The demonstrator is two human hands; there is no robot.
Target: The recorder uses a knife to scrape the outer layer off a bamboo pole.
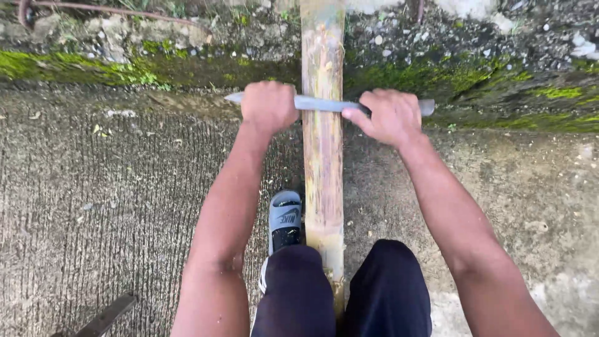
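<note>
I have a long bamboo pole [322, 156] running away from me, its near end pinned between my knees and its far end resting on the mossy kerb [486, 81]. Across it lies a grey blade [327, 104], and I grip it at both ends: my left hand [269, 106] is a closed fist round the left end, my right hand [388, 116] is wrapped round the right end with the forefinger stretched along the blade.

By my judgement the scraping is well underway but not finished. Much of the pole shows pale, stripped streaks, yet brown and greenish skin remains in patches, both beyond the blade and nearer me.

Both my arms reach forward nearly straight, wrists level, the blade square to the pole. My sandalled foot [285, 219] stands just left of it on the concrete [112, 206].
</note>
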